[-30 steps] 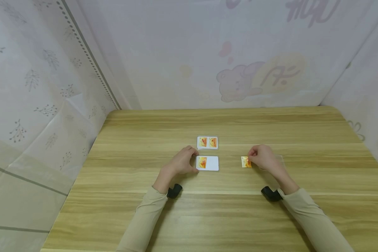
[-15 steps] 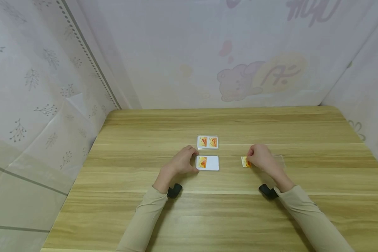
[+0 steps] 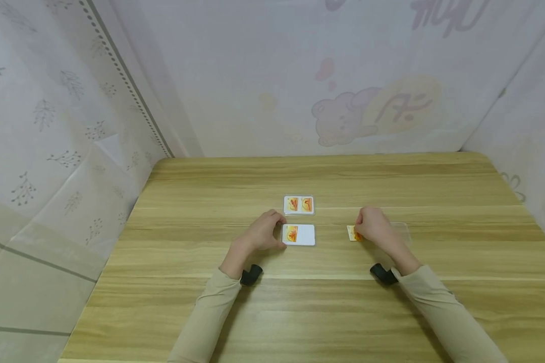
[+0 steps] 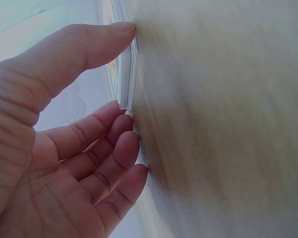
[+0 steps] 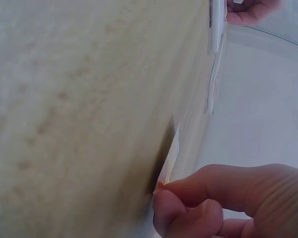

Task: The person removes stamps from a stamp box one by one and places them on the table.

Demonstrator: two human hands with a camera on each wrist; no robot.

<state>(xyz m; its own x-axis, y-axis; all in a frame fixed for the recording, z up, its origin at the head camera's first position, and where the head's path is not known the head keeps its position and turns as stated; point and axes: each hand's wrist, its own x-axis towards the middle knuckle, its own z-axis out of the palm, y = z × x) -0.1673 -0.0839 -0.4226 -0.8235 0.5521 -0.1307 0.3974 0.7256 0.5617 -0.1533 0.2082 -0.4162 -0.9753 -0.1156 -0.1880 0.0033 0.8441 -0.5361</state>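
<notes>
My left hand (image 3: 262, 233) holds a white card in a clear case (image 3: 306, 235) by its left end, thumb on the near edge and fingertips at the far side. A yellow-orange picture covers that card's left half; its right half is plain white. In the left wrist view, the case's edge (image 4: 124, 84) lies between thumb and index finger. To the right, my right hand (image 3: 376, 225) pinches a small stamp-like picture (image 3: 351, 233) between thumb and forefinger. The right wrist view shows this thin piece (image 5: 170, 156) tilted up from the table, its lower end hidden by the fingers.
A second cased card (image 3: 299, 205) with two orange pictures lies just beyond the first. Partly behind my right hand is a clear plastic sleeve or cover (image 3: 403, 232). Everything rests on a wood-grain table (image 3: 318, 317), with printed curtains behind and at the sides.
My right hand has shifted slightly left over the small picture, covering more of it. The left hand and both cased cards stay where they were.
</notes>
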